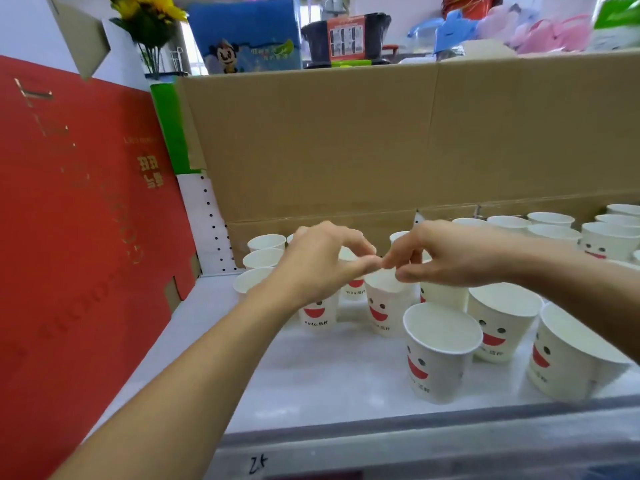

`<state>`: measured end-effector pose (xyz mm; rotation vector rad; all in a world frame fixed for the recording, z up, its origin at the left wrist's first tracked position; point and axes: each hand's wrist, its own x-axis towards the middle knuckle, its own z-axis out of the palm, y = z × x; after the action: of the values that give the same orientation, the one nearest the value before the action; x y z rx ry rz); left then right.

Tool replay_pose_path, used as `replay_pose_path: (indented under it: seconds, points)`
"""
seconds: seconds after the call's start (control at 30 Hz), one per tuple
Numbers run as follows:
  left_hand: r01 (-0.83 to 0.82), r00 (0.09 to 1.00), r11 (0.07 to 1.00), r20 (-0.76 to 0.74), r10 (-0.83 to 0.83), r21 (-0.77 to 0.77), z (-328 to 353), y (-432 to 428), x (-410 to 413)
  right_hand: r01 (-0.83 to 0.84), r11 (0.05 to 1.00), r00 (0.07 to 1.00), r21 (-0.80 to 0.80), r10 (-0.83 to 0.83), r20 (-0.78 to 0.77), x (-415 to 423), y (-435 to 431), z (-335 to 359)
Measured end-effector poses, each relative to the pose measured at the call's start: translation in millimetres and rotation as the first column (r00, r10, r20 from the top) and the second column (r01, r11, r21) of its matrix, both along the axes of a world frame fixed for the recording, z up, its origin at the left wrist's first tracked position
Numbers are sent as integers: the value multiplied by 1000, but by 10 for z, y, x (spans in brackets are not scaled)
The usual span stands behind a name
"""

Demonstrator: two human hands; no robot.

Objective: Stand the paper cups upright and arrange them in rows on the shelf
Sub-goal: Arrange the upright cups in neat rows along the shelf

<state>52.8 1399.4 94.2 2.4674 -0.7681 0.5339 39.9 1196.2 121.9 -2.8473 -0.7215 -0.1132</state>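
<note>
- Shelf (311, 375): white and flat, with a grey front lip that carries a handwritten mark.
- Paper cups: every one in view stands mouth up. They are white with dot eyes and a red smile (the print faces the camera on the nearer ones).
- Middle cup (382, 306): upright near the centre of the shelf, directly below the point where the two hands meet.
- Right hand (450, 254): comes in from the right. Thumb and forefinger are curled and appear to nip the middle cup at its rim; the other fingers are folded under.
- Left hand (322, 261): comes in from the lower left with fingers arched. Its thumb tip touches the right hand's fingertips above the middle cup; whether it grips anything cannot be told.
- Hidden cup (320, 315): just left of the middle cup, its top covered by the left wrist.
- Front cup (440, 351): nearest the lip, to the right of the middle cup.
- Side cups (502, 327): two more, further right.
- Left column (263, 258): three cups in a line at the back left.
- Back rows (550, 220): cups with rims close together at the back right.
- Cardboard wall (346, 140): behind the shelf.
- Red board (69, 220): along the left side.
</note>
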Motion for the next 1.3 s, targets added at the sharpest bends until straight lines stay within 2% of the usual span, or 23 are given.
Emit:
replay_pose_path:
  seconds: [0.03,0.1,0.2,0.37,0.6,0.73,1.07,1.2,1.3]
  points:
    - [-38,999,997,13,39,-64,3,91,-18,-23,1000,1000,15,23,4,11,11,-13]
    - [-107,994,991,6,108,-80,-35,269,-56,-66,998,998,4,66,12,45,49,-52]
    - [-145,989,989,-36,145,5,-136,422,-90,-76,996,997,-55,77,22,94,119,-115]
    - [-216,976,966,-3,219,139,-198,468,-83,-95,985,993,-145,105,62,189,144,-166]
    - [-252,967,953,20,252,167,-284,461,-40,-140,984,981,-108,153,118,280,149,-218]
    - [-228,974,953,30,227,197,-313,435,-32,-154,984,982,-92,163,99,288,157,-231]
    - [-216,975,972,-26,220,92,-336,431,-16,-118,992,992,-45,119,29,298,166,-237]
    - [-255,967,961,50,251,108,-315,399,-73,-100,995,994,-22,101,43,242,124,-198]
    - [-200,971,978,122,205,-57,-276,270,-255,-77,992,993,102,68,93,97,-15,-106]
